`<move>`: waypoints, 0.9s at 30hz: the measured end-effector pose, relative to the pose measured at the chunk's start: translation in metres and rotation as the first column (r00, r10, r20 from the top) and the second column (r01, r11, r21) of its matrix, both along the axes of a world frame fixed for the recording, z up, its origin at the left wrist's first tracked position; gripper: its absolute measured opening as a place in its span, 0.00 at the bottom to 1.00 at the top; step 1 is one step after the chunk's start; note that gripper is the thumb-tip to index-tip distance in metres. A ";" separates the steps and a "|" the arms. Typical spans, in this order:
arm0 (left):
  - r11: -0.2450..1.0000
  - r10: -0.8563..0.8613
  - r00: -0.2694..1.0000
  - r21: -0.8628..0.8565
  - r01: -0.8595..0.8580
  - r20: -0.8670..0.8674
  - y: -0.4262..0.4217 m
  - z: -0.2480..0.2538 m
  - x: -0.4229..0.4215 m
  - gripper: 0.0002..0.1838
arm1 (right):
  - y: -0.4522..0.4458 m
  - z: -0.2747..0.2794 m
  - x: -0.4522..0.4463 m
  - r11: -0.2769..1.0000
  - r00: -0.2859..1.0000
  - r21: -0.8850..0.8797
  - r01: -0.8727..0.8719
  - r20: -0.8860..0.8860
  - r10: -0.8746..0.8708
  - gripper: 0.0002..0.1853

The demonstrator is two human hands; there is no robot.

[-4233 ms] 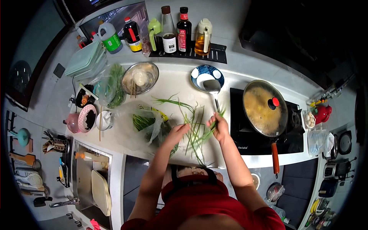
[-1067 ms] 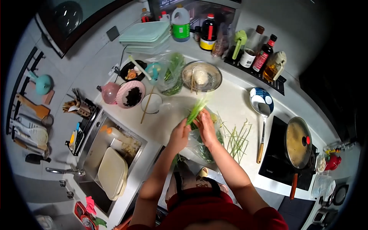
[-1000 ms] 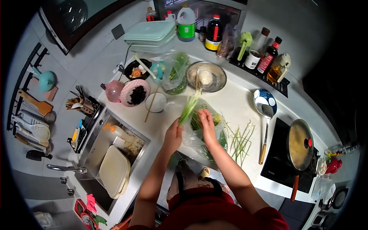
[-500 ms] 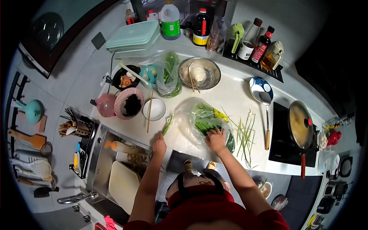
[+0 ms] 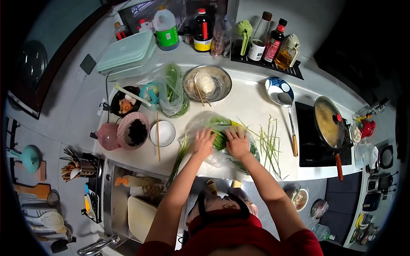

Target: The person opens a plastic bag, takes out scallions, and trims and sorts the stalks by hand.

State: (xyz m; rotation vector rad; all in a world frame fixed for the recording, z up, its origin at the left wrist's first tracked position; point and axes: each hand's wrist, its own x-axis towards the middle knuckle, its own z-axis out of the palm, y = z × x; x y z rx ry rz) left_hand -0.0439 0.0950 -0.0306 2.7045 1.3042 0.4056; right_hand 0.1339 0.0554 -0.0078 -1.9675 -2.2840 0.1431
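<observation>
My left hand (image 5: 204,145) lies with fingers spread on the left side of a clear plastic bag (image 5: 213,161) of leafy greens (image 5: 219,139). Fingers apart, my right hand (image 5: 238,144) rests on the right part of the same bag. Both hands touch the bag and partly cover the greens; neither is closed around anything. Left of the bag, a small bunch of long green stalks (image 5: 177,161) lies at the counter's front edge. Loose thin stalks (image 5: 270,147) are scattered to the right.
A white bowl (image 5: 162,133) with chopsticks (image 5: 158,141) across it stands left, beside a pink basket (image 5: 121,130) with dark food. Behind are another bag of greens (image 5: 175,96) and a steel bowl (image 5: 226,88) of dough. Right stand a spatula (image 5: 293,132) and lidded pan (image 5: 329,119); the sink (image 5: 112,198) is front left.
My left hand has let go of the green stalks at the left and moved right onto the bag. My right hand stays on the bag, its fingers now spread. The view has shifted.
</observation>
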 end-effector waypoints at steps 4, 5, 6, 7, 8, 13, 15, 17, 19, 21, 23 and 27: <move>0.984 0.128 0.984 -0.104 -0.142 -0.127 0.038 -0.003 0.003 0.38 | 0.018 -0.004 0.020 0.980 0.983 -0.160 0.120 0.158 -0.095 0.28; 0.981 0.138 0.977 -0.116 -0.158 -0.163 0.046 -0.007 0.002 0.38 | 0.024 -0.011 0.025 0.982 0.983 -0.136 0.130 0.149 -0.109 0.28; 0.976 0.147 0.969 -0.129 -0.175 -0.201 0.053 -0.014 0.000 0.38 | 0.029 -0.020 0.028 0.982 0.980 -0.147 0.116 0.179 -0.089 0.28; 0.987 0.138 0.976 -0.054 -0.149 -0.169 0.059 -0.026 -0.005 0.35 | 0.035 -0.027 0.030 0.982 0.976 -0.159 0.101 0.208 -0.067 0.29; 0.980 0.148 0.982 -0.119 -0.162 -0.115 0.063 -0.038 -0.010 0.34 | 0.039 -0.034 0.031 0.982 0.971 -0.170 0.084 0.236 -0.042 0.29; 0.951 0.197 0.971 -0.267 -0.157 0.133 0.065 -0.045 -0.023 0.30 | 0.044 0.004 -0.018 0.943 0.972 0.327 -0.069 -0.193 0.138 0.06; 0.925 0.263 0.928 -0.342 -0.164 0.264 0.068 -0.044 -0.023 0.29 | 0.049 -0.004 -0.035 0.966 0.980 0.236 -0.108 -0.138 0.143 0.08; 0.935 0.260 0.917 -0.316 -0.160 0.304 0.069 -0.040 -0.024 0.28 | 0.054 -0.016 -0.044 0.992 0.997 0.092 -0.082 -0.009 0.083 0.14; 0.972 0.188 0.950 -0.189 -0.143 0.249 0.064 -0.025 -0.027 0.27 | 0.054 -0.021 -0.050 0.999 0.996 0.032 -0.016 0.092 0.013 0.20; 0.951 0.253 0.937 -0.238 -0.196 0.240 0.063 -0.031 -0.031 0.27 | 0.059 -0.018 -0.050 0.992 0.995 -0.127 0.003 0.096 0.009 0.24; 0.925 0.316 0.913 -0.298 -0.237 0.257 0.062 -0.040 -0.031 0.27 | 0.062 -0.011 -0.052 0.973 0.992 -0.231 0.023 0.124 0.006 0.27; 0.884 0.396 0.842 -0.401 -0.240 0.367 0.065 -0.054 -0.028 0.26 | 0.063 -0.011 -0.052 0.967 0.990 -0.253 0.025 0.140 0.011 0.26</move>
